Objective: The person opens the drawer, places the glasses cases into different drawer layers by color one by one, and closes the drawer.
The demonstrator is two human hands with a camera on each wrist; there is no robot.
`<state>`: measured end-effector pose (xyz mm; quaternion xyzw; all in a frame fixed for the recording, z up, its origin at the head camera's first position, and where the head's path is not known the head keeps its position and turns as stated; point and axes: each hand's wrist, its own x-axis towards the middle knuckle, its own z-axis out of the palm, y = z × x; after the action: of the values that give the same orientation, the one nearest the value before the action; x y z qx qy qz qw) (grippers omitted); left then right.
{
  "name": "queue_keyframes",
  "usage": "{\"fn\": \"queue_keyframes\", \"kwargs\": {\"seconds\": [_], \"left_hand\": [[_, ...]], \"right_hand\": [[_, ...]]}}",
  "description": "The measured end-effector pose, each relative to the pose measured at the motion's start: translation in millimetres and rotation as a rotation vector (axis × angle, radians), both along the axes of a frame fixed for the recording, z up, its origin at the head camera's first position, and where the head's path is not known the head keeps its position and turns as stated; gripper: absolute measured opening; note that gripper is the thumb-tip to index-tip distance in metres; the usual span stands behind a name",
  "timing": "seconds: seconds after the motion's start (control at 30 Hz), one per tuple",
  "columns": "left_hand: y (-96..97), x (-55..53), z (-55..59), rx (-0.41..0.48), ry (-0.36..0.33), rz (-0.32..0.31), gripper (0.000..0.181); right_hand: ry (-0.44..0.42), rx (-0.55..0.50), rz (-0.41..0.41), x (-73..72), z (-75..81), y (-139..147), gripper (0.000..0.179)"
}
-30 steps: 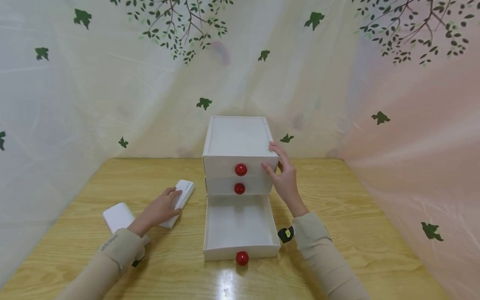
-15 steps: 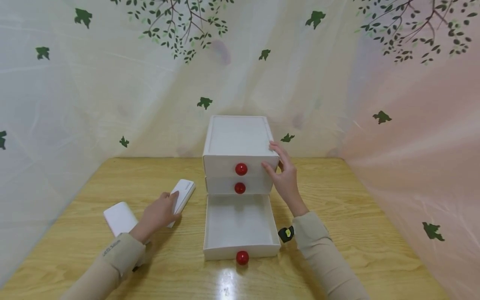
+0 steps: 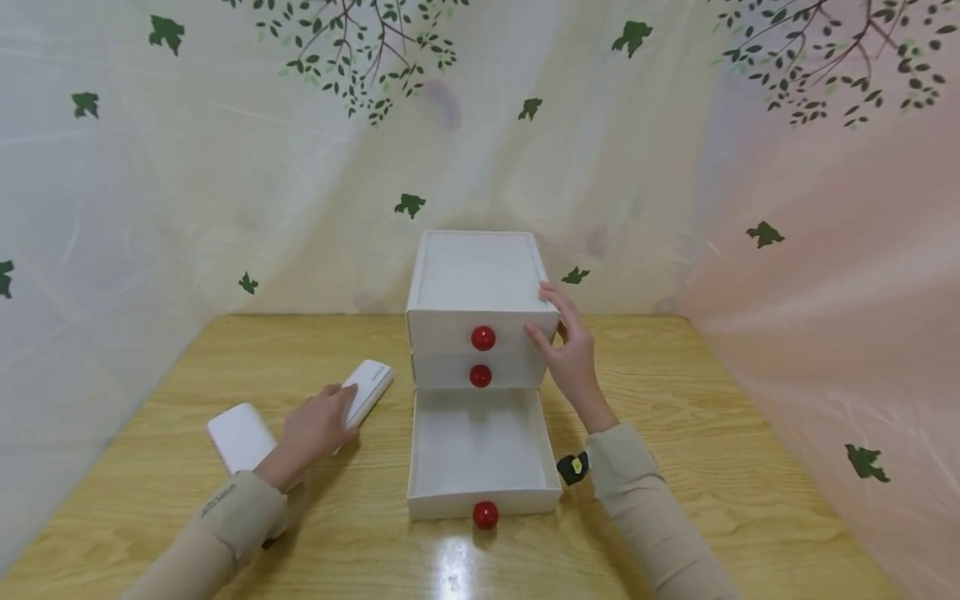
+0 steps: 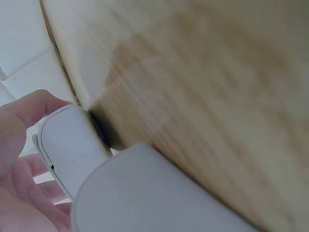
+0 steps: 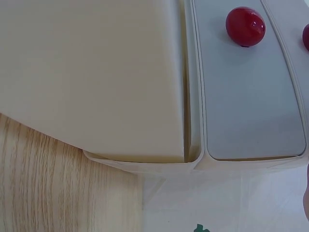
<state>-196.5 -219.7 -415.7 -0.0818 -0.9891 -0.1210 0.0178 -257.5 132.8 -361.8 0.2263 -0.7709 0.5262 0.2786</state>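
Wood-grain table [image 3: 720, 433], pale leaf-print sheeting [image 3: 480, 158] behind, pinkish at right

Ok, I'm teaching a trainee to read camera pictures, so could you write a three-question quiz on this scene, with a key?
1. Which drawer of the white, box-shaped cabinet with glossy red ball knobs is pulled out? A, top; B, middle; C, bottom.
2. True or false: the left hand grips a white oblong block with rounded corners.
3. Where does the right hand touch the cabinet?

Key:
1. C, the bottom drawer.
2. True.
3. At its upper right front corner.
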Motion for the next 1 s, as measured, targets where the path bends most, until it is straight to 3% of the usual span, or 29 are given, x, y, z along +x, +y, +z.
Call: {"fn": "queue_keyframes", "kwargs": {"seconds": [0.23,0.6,0.8,1.0], "left_hand": [[-3.8,3.9,-2.9,0.043,0.006,0.032,0.067],[-6.7,15.9,7.1,0.125,-0.062,0.098,0.062],[-7.5,23.4,8.9,0.175,-0.062,0.138,0.061],[-5.3,35.9,18.7,0.207,-0.056,0.144,0.062]], "right_hand": [[0.014,-0.008,0.002,-3.9,-3.0,1.3,0.051],[-0.035,-0.020,-0.002,-3.1,-2.3,0.7,0.054],[-0.043,-0.022,0.001,-2.5,-1.1,0.6,0.054],[-0.015,-0.011,-0.001,-3.7,-2.8,1.1,0.051]]}}
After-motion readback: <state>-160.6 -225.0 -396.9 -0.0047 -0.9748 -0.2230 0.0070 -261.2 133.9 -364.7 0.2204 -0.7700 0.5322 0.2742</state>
